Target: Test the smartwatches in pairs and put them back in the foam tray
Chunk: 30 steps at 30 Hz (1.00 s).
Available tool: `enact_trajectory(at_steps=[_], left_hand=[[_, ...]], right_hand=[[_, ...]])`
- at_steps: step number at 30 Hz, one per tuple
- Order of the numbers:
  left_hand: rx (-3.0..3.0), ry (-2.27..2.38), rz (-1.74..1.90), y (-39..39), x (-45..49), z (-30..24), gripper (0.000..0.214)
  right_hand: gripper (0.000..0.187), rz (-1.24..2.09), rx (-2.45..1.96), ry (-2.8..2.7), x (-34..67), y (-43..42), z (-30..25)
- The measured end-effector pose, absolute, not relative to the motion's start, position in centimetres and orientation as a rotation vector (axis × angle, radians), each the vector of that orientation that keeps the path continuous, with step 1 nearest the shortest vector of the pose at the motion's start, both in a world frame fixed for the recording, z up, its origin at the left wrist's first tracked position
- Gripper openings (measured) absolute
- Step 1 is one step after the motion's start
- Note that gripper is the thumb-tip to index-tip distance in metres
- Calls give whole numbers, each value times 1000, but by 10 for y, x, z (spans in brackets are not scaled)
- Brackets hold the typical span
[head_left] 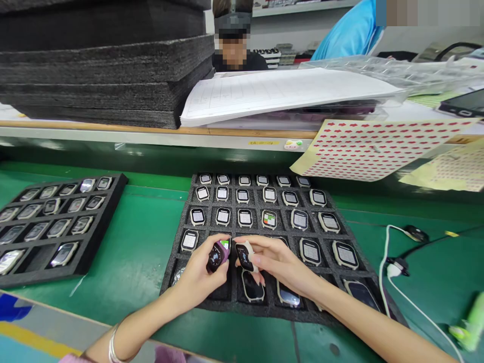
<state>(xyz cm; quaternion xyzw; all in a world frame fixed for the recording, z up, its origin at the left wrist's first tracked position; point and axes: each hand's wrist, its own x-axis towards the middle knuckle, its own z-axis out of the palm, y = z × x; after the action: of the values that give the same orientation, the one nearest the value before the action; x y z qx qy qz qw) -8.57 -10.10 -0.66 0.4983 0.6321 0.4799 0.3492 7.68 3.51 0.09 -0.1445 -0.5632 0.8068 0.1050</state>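
My left hand [204, 269] is closed around a purple smartwatch [217, 256], its dark round dial facing me. Close beside it, my right hand [274, 257] grips a pale-cased smartwatch [244, 255] by its edges, dial lit and tilted. Both are held over the front part of a black foam tray [234, 305]. Square pockets in this tray hold several pale watches, many with lit white screens. One watch in the tray [269, 219] shows a coloured screen. Below my right fingers lies a dark-screened watch [253, 287], partly covered by them.
A second foam tray [81, 257] with watches lies at the left. Stacked black foam [106, 75] and papers [280, 93] sit on the shelf above. A sticker sheet [363, 148] hangs over its edge. White cables [386, 262] run along the right. A person [240, 60] faces me.
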Motion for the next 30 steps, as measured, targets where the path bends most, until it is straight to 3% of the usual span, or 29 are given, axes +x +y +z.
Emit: enact_trajectory(at_steps=[18, 24, 30], left_hand=[[1284, 1670, 1297, -102, -87, -8, 43], [992, 1435, 1390, -98, -87, -7, 58], [680, 1172, 1473, -95, -99, 3, 40]], right_hand=[[40, 2396, -484, -1663, 77, 35, 2], [49, 2507, -486, -1487, 77, 31, 6], [40, 2478, -534, -1462, 77, 30, 7]])
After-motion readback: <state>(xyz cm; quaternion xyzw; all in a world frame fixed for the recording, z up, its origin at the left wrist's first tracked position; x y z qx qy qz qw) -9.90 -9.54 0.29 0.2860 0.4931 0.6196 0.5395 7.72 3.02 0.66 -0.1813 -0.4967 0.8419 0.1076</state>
